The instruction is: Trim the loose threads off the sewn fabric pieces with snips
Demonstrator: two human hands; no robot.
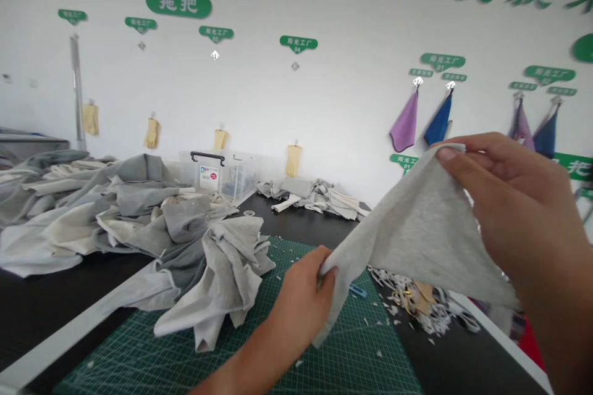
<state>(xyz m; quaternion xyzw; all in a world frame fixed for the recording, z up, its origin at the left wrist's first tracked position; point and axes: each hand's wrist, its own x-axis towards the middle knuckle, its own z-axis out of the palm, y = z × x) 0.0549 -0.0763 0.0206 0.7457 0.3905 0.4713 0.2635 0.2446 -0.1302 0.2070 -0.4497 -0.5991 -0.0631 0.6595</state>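
The person is stretching a soft, pale-grey piece of fleece fabric (417,241) at about two o'clock, the left hand (301,302) and right hand (504,203) each pinching it tightly between fingers and thumb — above a green gridded plastic cutting mat (361,358).

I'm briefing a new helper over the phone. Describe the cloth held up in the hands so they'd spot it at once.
Start at the green cutting mat on the dark table. Above its right side, the left hand and right hand stretch a pale grey, roughly triangular piece of cloth between them. Unlike the heaped grey fabric nearby, it is lifted off the table.
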